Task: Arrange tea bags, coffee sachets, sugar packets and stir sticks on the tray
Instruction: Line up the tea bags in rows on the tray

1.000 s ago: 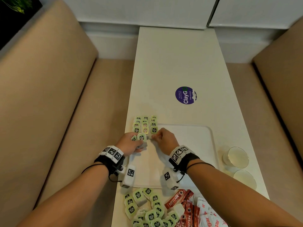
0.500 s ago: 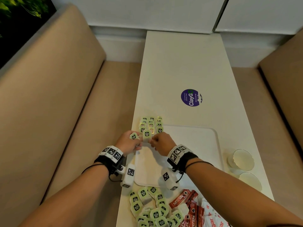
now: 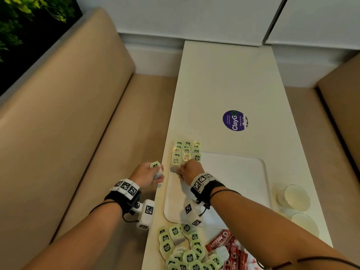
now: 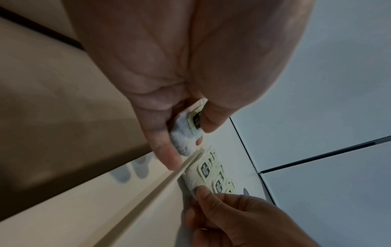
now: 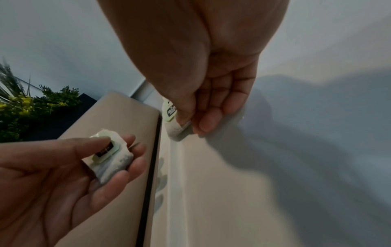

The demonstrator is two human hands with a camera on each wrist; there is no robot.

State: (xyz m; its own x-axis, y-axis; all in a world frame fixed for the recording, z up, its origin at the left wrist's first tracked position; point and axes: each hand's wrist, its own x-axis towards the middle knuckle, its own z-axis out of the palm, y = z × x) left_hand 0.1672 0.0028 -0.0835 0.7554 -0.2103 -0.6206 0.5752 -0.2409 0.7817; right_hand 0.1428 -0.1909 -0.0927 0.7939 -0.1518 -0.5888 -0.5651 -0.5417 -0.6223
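A white tray point(image 3: 243, 172) lies on the long white table. Rows of green-tagged tea bags point(image 3: 186, 152) sit at its far left corner. My right hand point(image 3: 180, 170) pinches one tea bag point(image 5: 172, 123) down onto the tray's left rim beside those rows. Just off the table's left edge, my left hand point(image 3: 155, 171) holds another tea bag point(image 5: 110, 153) between thumb and fingers; the left wrist view shows this tea bag point(image 4: 187, 132) too. A loose heap of tea bags point(image 3: 183, 248) lies on the table near me, with red coffee sachets point(image 3: 229, 250) to its right.
Two shallow glass dishes point(image 3: 296, 197) stand right of the tray. A round purple sticker point(image 3: 234, 120) marks the table farther out. Beige bench seats point(image 3: 78, 133) flank the table on both sides, and a white wall closes the far end.
My right hand took a tea bag from between the hands and brought it down by the rows. My left hand drew back to the left with its own tea bag.
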